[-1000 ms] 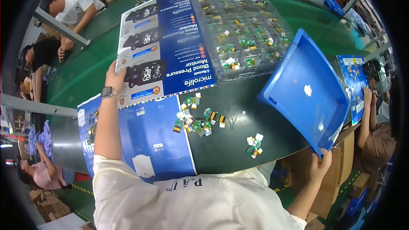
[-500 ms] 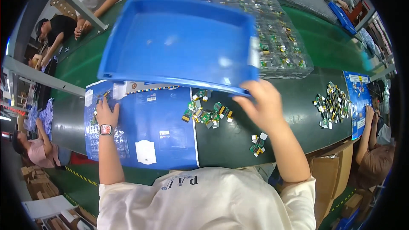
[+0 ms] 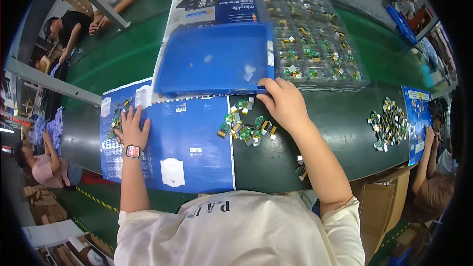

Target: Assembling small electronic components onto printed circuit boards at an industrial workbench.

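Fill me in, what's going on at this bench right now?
A person in a cream shirt has the right grip closed on the near right corner of a blue tray, which is over a printed sheet; whether it rests there is unclear. The left grip is spread over a second, mostly blue sheet, beside some small circuit boards. A loose heap of boards lies between the arms, and clear plastic trays of boards stand beyond.
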Demonstrator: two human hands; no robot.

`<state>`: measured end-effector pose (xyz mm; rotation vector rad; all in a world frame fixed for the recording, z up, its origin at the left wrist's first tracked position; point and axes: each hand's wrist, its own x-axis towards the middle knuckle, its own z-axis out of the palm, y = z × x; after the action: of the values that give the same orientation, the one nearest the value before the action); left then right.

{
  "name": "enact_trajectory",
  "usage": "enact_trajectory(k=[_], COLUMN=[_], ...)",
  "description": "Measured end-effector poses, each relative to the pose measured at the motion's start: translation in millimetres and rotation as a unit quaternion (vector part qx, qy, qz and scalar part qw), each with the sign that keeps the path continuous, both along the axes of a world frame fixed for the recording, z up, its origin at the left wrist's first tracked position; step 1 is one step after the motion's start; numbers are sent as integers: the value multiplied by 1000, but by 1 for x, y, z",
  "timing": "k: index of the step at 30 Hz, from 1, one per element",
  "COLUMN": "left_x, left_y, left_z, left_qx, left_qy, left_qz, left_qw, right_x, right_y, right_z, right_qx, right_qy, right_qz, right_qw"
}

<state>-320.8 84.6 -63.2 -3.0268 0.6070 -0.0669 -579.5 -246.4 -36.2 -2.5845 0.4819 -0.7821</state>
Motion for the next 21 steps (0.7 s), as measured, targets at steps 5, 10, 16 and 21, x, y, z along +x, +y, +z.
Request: enact_trajectory(k=[5, 10, 16, 21], left_x=[7, 21, 29, 36], left_y=[1, 2, -6, -34], left_z=[-4, -1, -1, -12], left_qx=[19, -5, -47, -203], left_qy=[-27, -14, -6, -30], left_qz=[-90, -145, -145, -195], left_qw=[995, 989, 988, 959], right_x=[-2, -19, -72, -123], right_y=[-1, 6, 3, 5], right_z=[-15, -2, 11, -3], right_qx=[-27, -15, 50, 199], right_qy=[60, 92, 74, 3], right_qz=[-45, -58, -18, -56], right_qw=[997, 994, 996, 978])
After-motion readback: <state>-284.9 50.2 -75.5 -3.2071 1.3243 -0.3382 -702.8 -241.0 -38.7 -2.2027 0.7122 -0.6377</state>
